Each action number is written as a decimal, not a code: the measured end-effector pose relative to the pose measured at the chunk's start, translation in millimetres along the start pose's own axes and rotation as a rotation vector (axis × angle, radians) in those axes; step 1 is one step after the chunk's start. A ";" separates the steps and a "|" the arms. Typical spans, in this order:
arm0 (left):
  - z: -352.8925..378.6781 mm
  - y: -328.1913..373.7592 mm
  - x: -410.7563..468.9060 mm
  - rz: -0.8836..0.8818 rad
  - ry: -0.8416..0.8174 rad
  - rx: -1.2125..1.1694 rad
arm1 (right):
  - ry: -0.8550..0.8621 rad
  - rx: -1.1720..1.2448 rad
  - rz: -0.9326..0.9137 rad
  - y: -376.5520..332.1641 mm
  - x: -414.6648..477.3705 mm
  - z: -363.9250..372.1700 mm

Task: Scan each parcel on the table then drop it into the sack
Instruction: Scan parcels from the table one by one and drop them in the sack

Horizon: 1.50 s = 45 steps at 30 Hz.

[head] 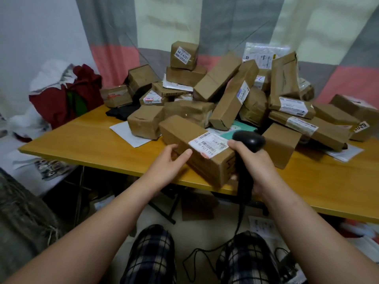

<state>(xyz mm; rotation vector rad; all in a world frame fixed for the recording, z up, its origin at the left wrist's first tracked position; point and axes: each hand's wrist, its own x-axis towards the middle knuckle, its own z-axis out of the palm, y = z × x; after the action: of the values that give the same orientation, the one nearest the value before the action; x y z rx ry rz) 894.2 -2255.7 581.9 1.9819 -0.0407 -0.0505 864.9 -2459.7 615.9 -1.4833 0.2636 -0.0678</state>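
I'm watching the left hand (pixel 170 160) gripping the brown box (pixel 180 130) lying at the front edge of the table (pixel 92 144), label (pixel 207 144) up — the right hand (pixel 253 162) is clutching the black scanner (pixel 249 140), its head hovering just beside that label.

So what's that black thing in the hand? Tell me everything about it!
It is a barcode scanner, black and smooth like plastic, with a rounded head on a long handle. The right hand grips the handle, holding it upright at the table's near edge. Its head sits right beside the white label on a brown parcel; whether they touch is unclear. A black cord hangs from the handle down to the floor.
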 end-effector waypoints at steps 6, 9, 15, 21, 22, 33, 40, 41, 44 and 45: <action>-1.2 8.1 -30.8 -0.076 -0.179 -0.362 | -0.083 0.344 0.045 30.8 -32.8 37.4; -10.0 4.0 -34.4 -0.022 -0.106 -0.404 | -0.181 0.317 -0.032 41.2 -43.2 61.0; -70.4 -15.6 -25.6 0.183 0.280 0.199 | -0.181 -0.087 -0.206 36.9 -34.0 68.3; -104.9 -24.6 -13.2 0.304 0.250 0.500 | -0.423 -0.350 -0.177 39.4 -29.1 58.6; -104.5 -27.6 -9.7 0.305 0.235 0.480 | -0.433 -0.377 -0.183 45.4 -29.1 58.8; -107.6 -55.7 5.5 0.150 0.289 -0.168 | -0.257 -0.206 -0.319 81.5 -34.3 75.0; -121.4 -53.7 -2.7 0.310 0.503 -0.249 | -0.251 -0.271 -0.387 63.1 -36.3 93.3; -122.7 -53.6 -2.6 0.334 0.511 -0.256 | -0.256 -0.265 -0.391 60.7 -36.9 95.9; -124.0 -51.7 -2.9 0.377 0.530 -0.256 | -0.271 -0.224 -0.404 55.0 -38.1 101.3; -124.5 -52.1 -2.6 0.383 0.532 -0.260 | -0.272 -0.212 -0.409 53.3 -38.4 102.4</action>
<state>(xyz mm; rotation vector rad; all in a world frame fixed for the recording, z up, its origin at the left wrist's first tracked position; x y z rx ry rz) 898.6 -2120.8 584.0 1.6443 -0.0628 0.6836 843.6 -2347.1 574.9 -1.7184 -0.2633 -0.1689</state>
